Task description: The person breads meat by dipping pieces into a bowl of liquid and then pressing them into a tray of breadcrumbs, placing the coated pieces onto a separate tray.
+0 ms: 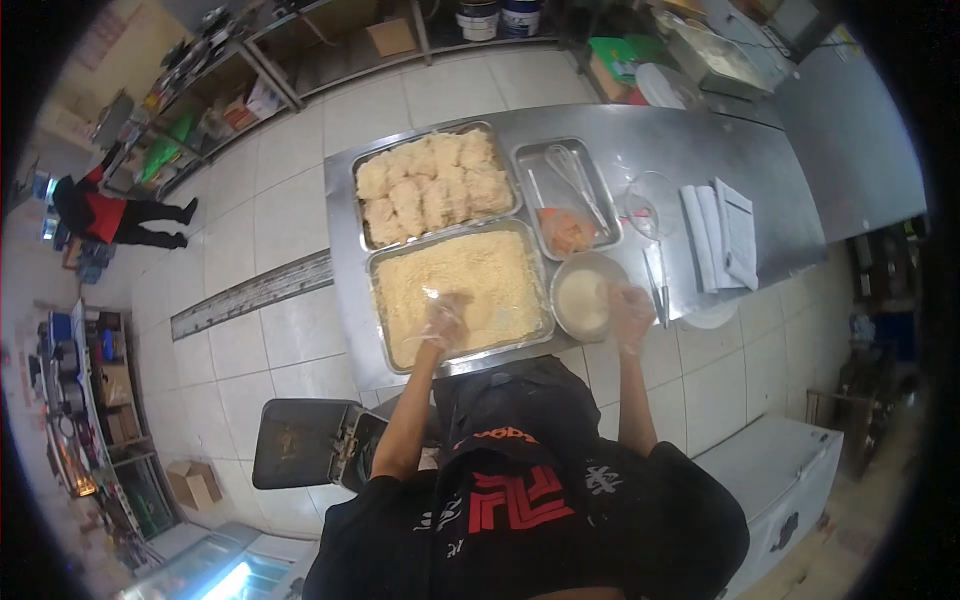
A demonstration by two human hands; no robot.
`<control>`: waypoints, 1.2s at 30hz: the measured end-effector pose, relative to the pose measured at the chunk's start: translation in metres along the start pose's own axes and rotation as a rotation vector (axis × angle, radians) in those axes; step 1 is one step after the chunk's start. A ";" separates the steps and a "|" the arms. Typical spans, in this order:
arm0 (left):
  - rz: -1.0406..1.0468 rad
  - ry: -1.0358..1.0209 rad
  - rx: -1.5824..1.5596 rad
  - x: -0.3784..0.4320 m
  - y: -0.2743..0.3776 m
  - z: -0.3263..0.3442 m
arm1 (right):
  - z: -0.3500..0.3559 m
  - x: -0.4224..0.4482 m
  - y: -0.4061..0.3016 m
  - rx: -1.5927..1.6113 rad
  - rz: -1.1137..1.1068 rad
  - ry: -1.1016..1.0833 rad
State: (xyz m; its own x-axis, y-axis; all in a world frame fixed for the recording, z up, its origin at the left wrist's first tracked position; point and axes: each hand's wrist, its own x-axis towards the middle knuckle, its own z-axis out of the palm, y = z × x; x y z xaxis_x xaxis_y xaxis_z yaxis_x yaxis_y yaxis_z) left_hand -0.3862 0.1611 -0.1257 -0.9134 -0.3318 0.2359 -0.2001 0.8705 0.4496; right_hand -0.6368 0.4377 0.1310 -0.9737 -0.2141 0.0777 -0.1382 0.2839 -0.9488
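My left hand (447, 321), in a clear plastic glove, is at a metal tray of pale yellow crumbs (480, 262), over its front left part. Its fingertips are not clear, and I cannot tell whether they hold anything. My right hand (631, 311), also gloved, has bent fingers at the right rim of a metal bowl of pale, cloudy liquid (581, 294). Whether it grips the rim is unclear. Behind the crumbs, a second metal tray holds several crumb-coated pieces (431, 184), lying close together in rows.
A smaller tray (531, 161) holds a whisk (574, 176) and orange pieces (566, 231). To its right are a wire strainer (643, 214), metal tongs (658, 289) and folded white cloths (720, 236). A lidded bin (304, 442) stands at my left; another person (105, 214) is far left.
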 end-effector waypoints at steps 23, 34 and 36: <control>-1.023 -0.609 0.086 -0.027 0.052 -0.085 | 0.163 -0.062 0.114 -0.738 -0.359 -0.816; -1.118 0.243 -0.779 -0.047 0.052 -0.029 | 0.164 -0.077 0.138 0.063 0.714 -1.193; -1.193 0.340 -1.055 -0.029 0.052 -0.022 | 0.176 -0.086 0.172 0.571 1.063 -0.872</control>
State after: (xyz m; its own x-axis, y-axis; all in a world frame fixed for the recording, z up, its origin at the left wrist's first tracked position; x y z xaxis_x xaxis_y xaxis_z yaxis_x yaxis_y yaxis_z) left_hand -0.3622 0.2080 -0.0900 -0.2814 -0.7827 -0.5551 -0.2480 -0.4995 0.8301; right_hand -0.5449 0.3410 -0.0928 -0.1298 -0.6835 -0.7184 0.8385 0.3110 -0.4474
